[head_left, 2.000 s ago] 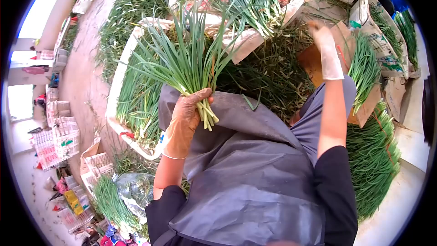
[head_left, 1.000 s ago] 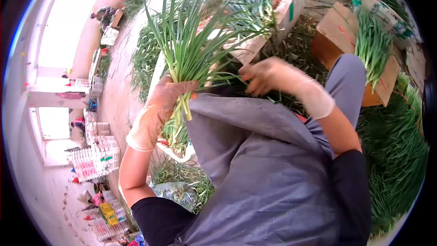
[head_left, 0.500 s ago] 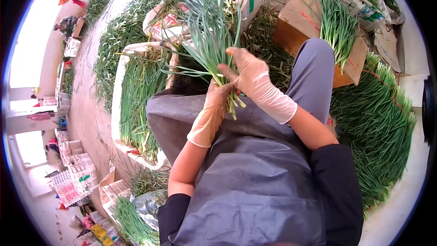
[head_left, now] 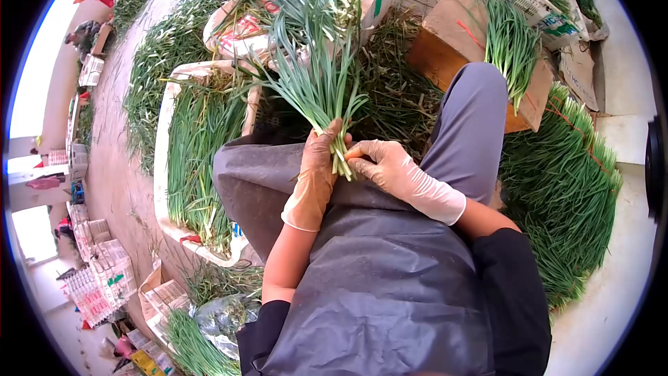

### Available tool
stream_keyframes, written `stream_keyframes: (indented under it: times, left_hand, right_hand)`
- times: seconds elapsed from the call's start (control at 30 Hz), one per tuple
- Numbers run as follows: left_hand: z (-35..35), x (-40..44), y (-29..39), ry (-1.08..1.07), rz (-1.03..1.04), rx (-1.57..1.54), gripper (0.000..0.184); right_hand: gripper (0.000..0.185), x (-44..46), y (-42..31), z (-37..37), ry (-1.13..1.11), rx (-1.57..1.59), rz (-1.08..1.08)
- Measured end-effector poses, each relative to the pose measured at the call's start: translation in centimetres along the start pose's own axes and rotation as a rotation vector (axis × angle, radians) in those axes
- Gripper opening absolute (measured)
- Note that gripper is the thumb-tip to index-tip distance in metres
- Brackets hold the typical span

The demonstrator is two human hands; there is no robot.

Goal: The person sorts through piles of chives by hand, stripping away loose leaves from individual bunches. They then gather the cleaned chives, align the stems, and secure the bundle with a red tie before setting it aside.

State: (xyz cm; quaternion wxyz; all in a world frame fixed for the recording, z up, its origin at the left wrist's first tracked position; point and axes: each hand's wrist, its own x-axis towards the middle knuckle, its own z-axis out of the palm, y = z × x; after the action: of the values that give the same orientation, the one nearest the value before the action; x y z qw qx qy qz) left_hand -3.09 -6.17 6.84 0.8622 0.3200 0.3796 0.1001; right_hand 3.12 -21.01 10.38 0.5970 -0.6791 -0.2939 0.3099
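Over my lap, my left hand (head_left: 319, 157), in a thin pale glove, is wrapped round a bunch of garlic chives (head_left: 316, 83). The green leaves fan out away from me, and the pale cut ends of the stems stick out below my fist. My right hand (head_left: 386, 166), gloved too, comes in from the right with thumb and fingers pinched on the stem ends. Exactly which stems it grips is partly hidden by the fingers. A dark apron (head_left: 396, 285) covers my body and lap.
A white-rimmed crate (head_left: 161, 167) of chives stands at left, with loose greens (head_left: 174, 49) behind it. A cardboard box (head_left: 445, 35) bears a tied bunch (head_left: 513, 45). Stacked chives (head_left: 557, 202) lie at right. A person (head_left: 85, 35) sits far left.
My right hand has come down from beside the leaves to the stem ends, its spread fingers closing into a pinch. My left hand keeps hold of the bunch. The view has shifted slightly.
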Motion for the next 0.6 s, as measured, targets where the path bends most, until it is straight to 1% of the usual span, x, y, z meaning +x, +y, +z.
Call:
stream_keyframes:
  times: [0.03, 0.07, 0.1, 0.13, 0.17, 0.2, 0.23, 0.27, 0.3, 0.33, 0.37, 0.43, 0.47, 0.5, 0.53, 0.57, 0.6]
  left_hand:
    - [-0.1, 0.1, -0.2, -0.007, -0.006, 0.002, 0.024]
    - [0.1, -0.3, -0.1, 0.011, 0.049, 0.118, 0.026]
    - [0.9, -1.2, 0.3, 0.03, 0.107, 0.232, 0.027]
    - [1.6, -2.4, 0.6, 0.063, 0.139, 0.409, 0.029]
    - [1.6, -2.5, 0.4, -0.006, 0.23, 0.55, 0.033]
    - [1.3, -2.3, -0.2, -0.053, 0.445, 0.838, 0.035]
    - [0.9, -2.1, -0.9, -0.104, 0.667, 1.12, 0.037]
    - [0.9, -2.5, -1.7, -0.023, 0.763, 1.487, 0.046]
    - [2.7, -3.7, -2.4, 0.136, 0.629, 1.66, 0.056]
    - [3.9, -4.7, -2.0, 0.144, 0.56, 1.673, 0.063]
    - [5.2, -5.7, -1.4, 0.151, 0.49, 1.687, 0.071]
    - [5.4, -8.1, 1.4, -0.192, 0.615, 1.569, 0.076]
    - [5.1, -9.0, 2.8, -0.31, 0.682, 1.515, 0.069]
    - [5.7, -10.1, 4.1, -0.292, 0.615, 1.312, 0.057]
    - [4.7, -10.0, 4.7, -0.154, 0.454, 1.186, 0.048]
    - [3.8, -8.7, 5.9, -0.093, 0.17, 1.078, 0.045]
    - [3.8, -6.6, 5.8, -0.091, 0.167, 1.082, 0.045]
  right_hand:
    - [0.034, 0.2, -0.1, -0.4, -0.033, -0.001, 0.178]
    - [0.046, 0.6, -0.1, -0.8, -0.07, 0.0, 0.355]
    - [0.065, 1.5, 1.3, -1.2, -0.025, -0.129, 0.336]
    - [0.069, 2.7, 2.6, -1.4, -0.085, 0.005, 0.41]
    - [0.074, 3.4, 2.9, -1.3, -0.143, 0.143, 0.485]
    - [0.059, 3.8, 1.2, -1.0, -0.167, 0.371, 0.61]
    - [0.059, 4.7, 1.4, -0.3, -0.16, 0.373, 0.605]
    - [0.049, 5.6, 2.0, 0.7, -0.132, 0.542, 0.58]
    - [0.04, 6.1, 1.8, 1.2, -0.105, 0.71, 0.553]
    - [0.025, 6.2, 1.6, 1.2, -0.014, 0.989, 0.595]
    - [0.025, 6.3, 1.6, 0.8, -0.014, 0.994, 0.591]
    - [0.024, 6.7, 2.0, -0.7, -0.023, 1.057, 0.576]
    - [0.023, 6.6, 2.2, -1.8, 0.011, 1.034, 0.639]
    - [0.025, 6.4, 2.8, -2.8, -0.019, 0.992, 0.586]
    - [0.024, 5.8, 1.9, -3.7, -0.003, 0.984, 0.591]
    - [0.023, 5.2, 0.6, -4.7, 0.012, 0.974, 0.597]
    - [0.023, 4.9, 0.4, -5.4, -0.032, 0.967, 0.594]
